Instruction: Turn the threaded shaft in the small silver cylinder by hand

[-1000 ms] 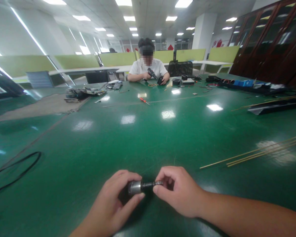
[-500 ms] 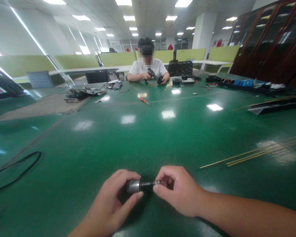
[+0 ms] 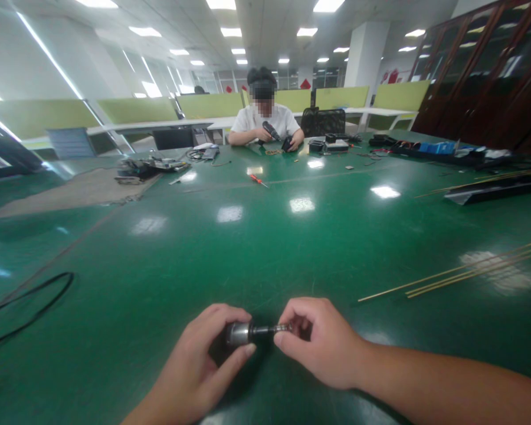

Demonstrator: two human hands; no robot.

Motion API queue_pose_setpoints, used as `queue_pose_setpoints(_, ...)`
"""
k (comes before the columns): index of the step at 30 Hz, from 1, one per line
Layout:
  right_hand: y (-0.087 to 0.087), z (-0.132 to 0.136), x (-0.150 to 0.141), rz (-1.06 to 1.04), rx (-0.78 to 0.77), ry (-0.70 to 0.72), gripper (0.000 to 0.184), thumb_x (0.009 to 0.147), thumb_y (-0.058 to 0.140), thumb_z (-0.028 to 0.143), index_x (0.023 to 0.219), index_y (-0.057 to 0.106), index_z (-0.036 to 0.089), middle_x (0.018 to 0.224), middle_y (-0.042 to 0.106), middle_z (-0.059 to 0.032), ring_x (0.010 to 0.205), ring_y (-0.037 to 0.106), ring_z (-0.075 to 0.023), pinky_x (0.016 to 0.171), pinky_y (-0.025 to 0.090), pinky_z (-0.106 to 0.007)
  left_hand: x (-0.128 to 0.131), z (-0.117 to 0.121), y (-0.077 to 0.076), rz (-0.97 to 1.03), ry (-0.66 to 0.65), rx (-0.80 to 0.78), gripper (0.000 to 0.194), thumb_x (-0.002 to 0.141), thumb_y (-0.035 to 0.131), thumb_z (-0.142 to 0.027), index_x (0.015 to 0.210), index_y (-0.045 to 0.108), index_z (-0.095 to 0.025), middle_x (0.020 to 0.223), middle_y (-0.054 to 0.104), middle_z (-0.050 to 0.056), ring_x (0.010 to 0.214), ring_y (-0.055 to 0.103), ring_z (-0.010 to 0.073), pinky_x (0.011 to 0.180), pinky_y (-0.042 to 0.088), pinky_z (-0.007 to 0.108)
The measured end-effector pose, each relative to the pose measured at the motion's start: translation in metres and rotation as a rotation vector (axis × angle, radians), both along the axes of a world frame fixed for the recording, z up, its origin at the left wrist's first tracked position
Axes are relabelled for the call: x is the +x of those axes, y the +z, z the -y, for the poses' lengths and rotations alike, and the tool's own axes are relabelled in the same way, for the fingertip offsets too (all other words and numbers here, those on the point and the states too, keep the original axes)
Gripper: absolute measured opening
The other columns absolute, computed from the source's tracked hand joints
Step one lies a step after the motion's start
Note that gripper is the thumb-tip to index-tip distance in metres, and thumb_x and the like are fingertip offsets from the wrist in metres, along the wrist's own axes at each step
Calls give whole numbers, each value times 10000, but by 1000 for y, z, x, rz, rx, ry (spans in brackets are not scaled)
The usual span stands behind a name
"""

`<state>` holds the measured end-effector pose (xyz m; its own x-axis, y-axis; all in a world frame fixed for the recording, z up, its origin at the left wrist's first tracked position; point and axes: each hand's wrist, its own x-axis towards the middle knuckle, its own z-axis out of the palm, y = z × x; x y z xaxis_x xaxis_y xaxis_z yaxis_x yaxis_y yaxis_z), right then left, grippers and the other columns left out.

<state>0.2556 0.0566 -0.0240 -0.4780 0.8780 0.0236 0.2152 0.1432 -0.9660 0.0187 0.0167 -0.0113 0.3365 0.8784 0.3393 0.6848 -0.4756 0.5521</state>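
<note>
Just above the near edge of a big green table [image 3: 248, 254], my left hand [image 3: 199, 366] is closed round the body of a small metal cylinder [image 3: 238, 333] with a silver end. A thin dark shaft [image 3: 268, 329] sticks out of it to the right. My right hand [image 3: 321, 342] pinches the tip of that shaft between thumb and fingers. Most of the cylinder's body is hidden inside my left palm.
Thin brass rods [image 3: 460, 273] lie at the right. A black cable [image 3: 30, 301] loops at the left edge. A red screwdriver [image 3: 259, 180] lies mid-table. A person in a white shirt [image 3: 265, 121] sits at the far side among tools and parts. A dark rail [image 3: 495, 192] lies far right.
Almost nothing has moved. Both hands keep their grip, and the cylinder has shifted slightly left and down.
</note>
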Motion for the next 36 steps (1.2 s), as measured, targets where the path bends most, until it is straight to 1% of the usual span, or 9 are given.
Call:
queue_pose_setpoints(10,0,0,0,0,1,-4,69,790,699,206,740,662,175,620,592,34,567,529,-110,542,388,-226,-3,-2,0,-6,8,3,204,926,651,-300,1116,594,-253,990,679,22,898,660,190,779,518,275)
queue_pose_setpoints(14,0,0,0,-9,9,-3,81,787,699,207,730,653,173,613,583,35,558,516,-106,532,377,-223,-3,-2,0,-10,-19,20,211,919,658,-293,1114,588,-248,976,678,22,877,661,184,758,515,266)
queue_pose_setpoints(24,1,2,1,-21,-2,-14,85,779,693,200,720,639,171,612,573,35,560,507,-104,533,375,-217,-4,-3,-1,-2,-29,26,209,922,653,-284,1115,582,-248,967,673,19,869,656,175,755,512,262)
queue_pose_setpoints(31,3,2,1,-24,-12,-17,86,779,694,193,720,636,172,615,577,32,562,509,-104,535,375,-218,-3,-2,0,16,17,5,195,917,659,-311,1087,614,-227,975,687,45,887,664,200,779,516,284)
queue_pose_setpoints(36,1,1,1,-28,-33,-11,91,784,694,189,719,631,178,613,570,36,562,506,-103,542,380,-223,-1,-1,1,36,24,-6,186,910,662,-309,1077,624,-238,969,690,35,877,664,193,772,517,277)
